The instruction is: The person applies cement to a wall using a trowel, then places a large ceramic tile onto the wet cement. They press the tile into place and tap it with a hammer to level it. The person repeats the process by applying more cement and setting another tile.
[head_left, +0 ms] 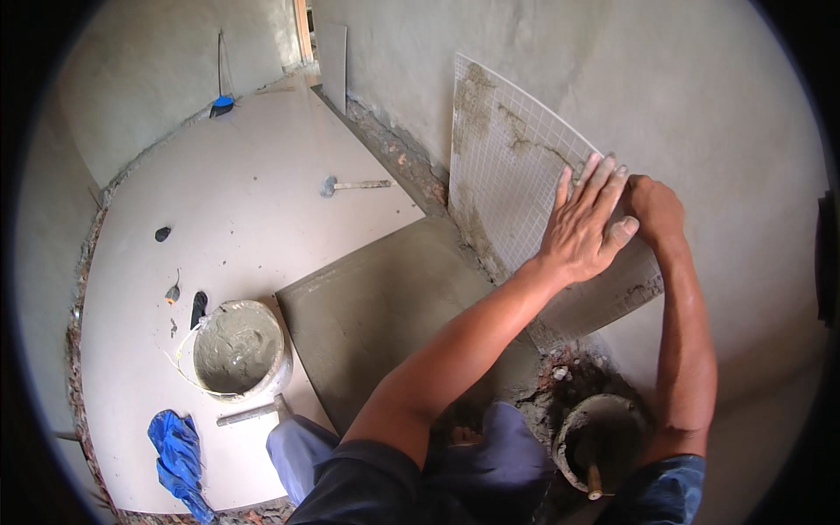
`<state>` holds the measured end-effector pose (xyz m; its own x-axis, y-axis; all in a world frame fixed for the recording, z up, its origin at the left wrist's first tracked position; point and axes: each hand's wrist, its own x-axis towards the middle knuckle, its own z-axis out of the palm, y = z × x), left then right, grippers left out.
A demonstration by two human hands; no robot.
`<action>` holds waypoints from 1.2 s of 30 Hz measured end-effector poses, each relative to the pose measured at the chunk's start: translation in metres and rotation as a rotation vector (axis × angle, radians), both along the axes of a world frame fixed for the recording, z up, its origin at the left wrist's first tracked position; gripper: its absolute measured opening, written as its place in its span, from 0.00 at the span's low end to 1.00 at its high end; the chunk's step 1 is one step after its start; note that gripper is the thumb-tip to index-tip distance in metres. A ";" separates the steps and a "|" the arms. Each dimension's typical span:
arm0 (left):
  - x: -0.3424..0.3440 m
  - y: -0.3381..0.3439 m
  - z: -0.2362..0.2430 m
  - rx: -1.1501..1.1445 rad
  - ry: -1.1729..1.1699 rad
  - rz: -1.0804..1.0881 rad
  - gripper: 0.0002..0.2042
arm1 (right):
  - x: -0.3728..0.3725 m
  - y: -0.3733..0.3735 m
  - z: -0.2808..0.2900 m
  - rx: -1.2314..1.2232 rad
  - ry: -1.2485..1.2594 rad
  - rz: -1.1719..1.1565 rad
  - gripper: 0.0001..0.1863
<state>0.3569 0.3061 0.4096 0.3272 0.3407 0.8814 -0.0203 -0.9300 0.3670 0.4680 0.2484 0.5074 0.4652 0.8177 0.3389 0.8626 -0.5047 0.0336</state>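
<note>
A large tile (503,166) leans against the wall on my right, its grid-patterned back toward me and smeared with cement. Over the upper part of this back my left hand (584,219) is spread flat, fingers reaching the top edge. Just beyond it, at the tile's right side, my right hand (656,208) is closed; my left hand hides its fingertips and whatever they hold. The lower part of the tile's back has a smooth grey coat. Below and to the left lies a bed of wet mortar (385,297) on the floor.
Pale laid tiles (271,166) cover the floor at left, bearing a mallet (346,185), a mortar bucket (241,350), a hammer-like tool (254,413) and a blue cloth (178,455). Near my right knee stands a bucket (569,437) with a wooden-handled tool (594,481). A broom (222,103) leans far back.
</note>
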 end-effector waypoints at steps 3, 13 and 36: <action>0.006 0.033 0.008 -0.040 0.256 -0.040 0.40 | -0.006 0.011 0.008 -0.103 -0.034 0.093 0.14; -0.029 0.090 0.037 -1.079 0.164 0.025 0.42 | -0.023 0.022 0.015 -0.208 0.159 0.189 0.31; -0.018 -0.081 0.019 -0.815 -0.004 -0.206 0.52 | -0.026 -0.110 -0.210 0.810 0.758 0.250 0.15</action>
<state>0.3390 0.2247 0.4288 0.4503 0.8050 0.3862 -0.1635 -0.3509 0.9220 0.4421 0.1387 0.2978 0.6303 0.5849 0.5106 0.6014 0.0480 -0.7975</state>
